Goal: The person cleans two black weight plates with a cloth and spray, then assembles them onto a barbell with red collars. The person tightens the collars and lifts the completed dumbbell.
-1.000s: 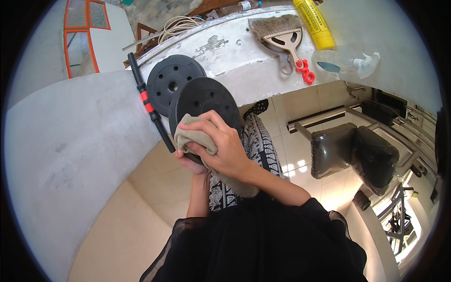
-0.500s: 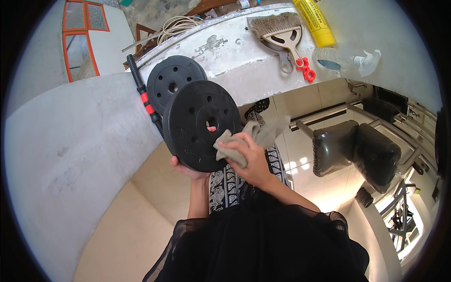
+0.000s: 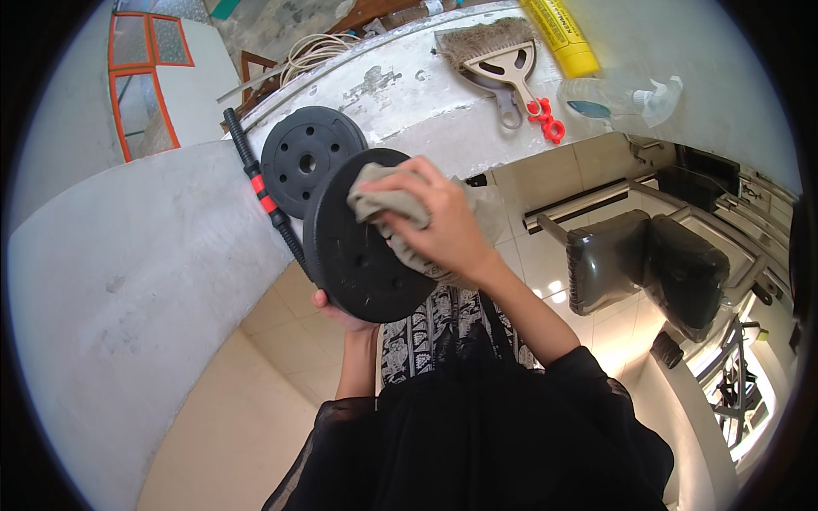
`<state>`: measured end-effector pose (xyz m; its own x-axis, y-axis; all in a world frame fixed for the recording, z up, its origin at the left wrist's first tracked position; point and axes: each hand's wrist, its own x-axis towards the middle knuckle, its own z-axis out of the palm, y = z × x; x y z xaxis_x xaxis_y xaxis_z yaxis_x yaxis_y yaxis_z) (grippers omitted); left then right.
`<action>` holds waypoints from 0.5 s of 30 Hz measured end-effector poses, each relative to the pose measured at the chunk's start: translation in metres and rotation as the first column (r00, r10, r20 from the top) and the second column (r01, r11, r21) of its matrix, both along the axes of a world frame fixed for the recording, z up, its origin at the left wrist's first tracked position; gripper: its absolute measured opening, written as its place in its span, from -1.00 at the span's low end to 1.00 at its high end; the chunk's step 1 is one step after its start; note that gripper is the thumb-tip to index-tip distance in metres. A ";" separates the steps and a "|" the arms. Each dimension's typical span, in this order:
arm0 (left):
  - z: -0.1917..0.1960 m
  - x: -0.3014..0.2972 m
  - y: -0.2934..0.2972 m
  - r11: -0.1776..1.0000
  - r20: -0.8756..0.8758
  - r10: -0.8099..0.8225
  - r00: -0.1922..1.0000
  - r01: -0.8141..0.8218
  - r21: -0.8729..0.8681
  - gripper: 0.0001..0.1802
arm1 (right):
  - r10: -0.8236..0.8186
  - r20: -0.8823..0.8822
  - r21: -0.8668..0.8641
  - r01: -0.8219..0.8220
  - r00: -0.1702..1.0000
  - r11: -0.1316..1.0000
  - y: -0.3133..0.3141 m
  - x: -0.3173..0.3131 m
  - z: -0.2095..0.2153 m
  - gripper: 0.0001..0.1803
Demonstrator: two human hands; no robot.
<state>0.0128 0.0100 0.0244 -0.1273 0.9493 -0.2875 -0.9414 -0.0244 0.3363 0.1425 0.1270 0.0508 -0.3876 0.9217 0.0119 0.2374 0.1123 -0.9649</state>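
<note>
My left hand [image 3: 342, 313] grips a round black weight plate [image 3: 348, 255] by its lower left edge, thumb on the rim and the other fingers hidden behind. The plate is tilted up in front of my lap. Bunched in my right hand [image 3: 443, 223] is a grey-beige cloth [image 3: 379, 198], pressed against the plate's upper face and covering its centre hole. Just behind, a second black weight plate [image 3: 285, 162] lies on the white ledge. Left of it rests a black threaded dumbbell bar [image 3: 247, 157] with red bands.
On the worn white ledge [image 3: 409, 111] lie a hand brush with dustpan [image 3: 503, 64], red star-shaped collars [image 3: 545, 119], a yellow tube-shaped container [image 3: 562, 38] and a clear spray bottle [image 3: 630, 100]. Coiled cable [image 3: 315, 53] sits at the back. Black padded gym equipment [image 3: 643, 264] stands to the right.
My right hand has moved the cloth up and left across the plate, from its lower right edge to its upper face. My left hand keeps its hold; the plate has turned slightly.
</note>
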 end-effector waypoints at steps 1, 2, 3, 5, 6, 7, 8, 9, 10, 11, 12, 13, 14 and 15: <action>0.003 0.001 0.005 0.992 -0.143 -0.098 0.985 0.109 0.070 -0.12 | -0.058 0.045 -0.036 0.060 0.997 0.998 -0.007 0.011 -0.015 -0.67; 0.004 0.001 0.005 0.993 -0.149 -0.082 0.985 0.094 0.077 -0.12 | -0.110 0.089 -0.065 0.116 0.990 0.991 -0.016 0.024 -0.035 -0.66; 0.004 -0.001 0.005 0.993 -0.153 -0.077 0.985 0.089 0.079 -0.11 | -0.171 0.137 -0.095 0.185 0.976 0.978 -0.017 0.030 -0.040 -0.65; 0.003 -0.001 0.004 0.993 -0.162 -0.080 0.984 0.092 0.069 -0.11 | -0.182 0.131 -0.089 0.194 0.975 0.977 -0.024 0.036 -0.043 -0.67; 0.002 0.000 0.001 0.994 -0.167 -0.092 0.982 0.102 0.050 -0.11 | -0.187 0.129 -0.092 0.200 0.974 0.975 -0.029 0.037 -0.040 -0.68; 0.001 0.000 0.000 0.993 -0.170 -0.109 0.979 0.116 0.033 -0.10 | -0.138 0.123 -0.037 0.144 0.983 0.989 -0.028 0.031 -0.028 -0.68; 0.002 0.002 -0.004 0.998 -0.030 0.006 1.000 -0.008 -0.065 -0.10 | -0.088 0.120 0.019 0.087 0.989 0.996 -0.024 0.019 -0.013 -0.68; 0.004 0.006 -0.011 0.976 0.098 0.137 0.986 -0.118 -0.181 -0.10 | -0.037 0.121 0.073 0.029 0.992 0.997 -0.020 0.008 0.001 -0.68; 0.006 0.010 -0.013 0.929 0.203 0.280 0.938 -0.211 -0.305 -0.10 | -0.028 0.104 0.114 0.016 0.994 0.993 -0.013 -0.001 0.008 -0.67; 0.010 0.015 -0.008 0.969 0.194 0.185 0.963 -0.146 -0.199 -0.10 | -0.019 0.087 0.155 0.006 0.996 0.988 -0.004 -0.008 0.012 -0.66; 0.016 0.019 0.003 0.993 0.176 0.090 0.980 -0.075 -0.090 -0.10 | -0.009 0.072 0.197 -0.005 0.997 0.980 0.004 -0.011 0.011 -0.65; 0.021 0.022 0.008 1.000 0.145 0.001 0.989 -0.004 0.023 -0.11 | -0.051 0.078 0.149 0.039 0.996 0.988 0.010 -0.010 0.005 -0.66; 0.016 0.016 0.002 0.997 -0.002 -0.068 0.998 0.068 0.022 -0.11 | -0.092 0.086 0.102 0.083 0.992 0.991 0.016 -0.007 -0.005 -0.67; 0.005 0.006 -0.005 0.989 -0.145 -0.144 0.979 0.146 0.007 -0.12 | -0.140 0.100 0.051 0.135 0.985 0.989 0.020 -0.004 -0.014 -0.69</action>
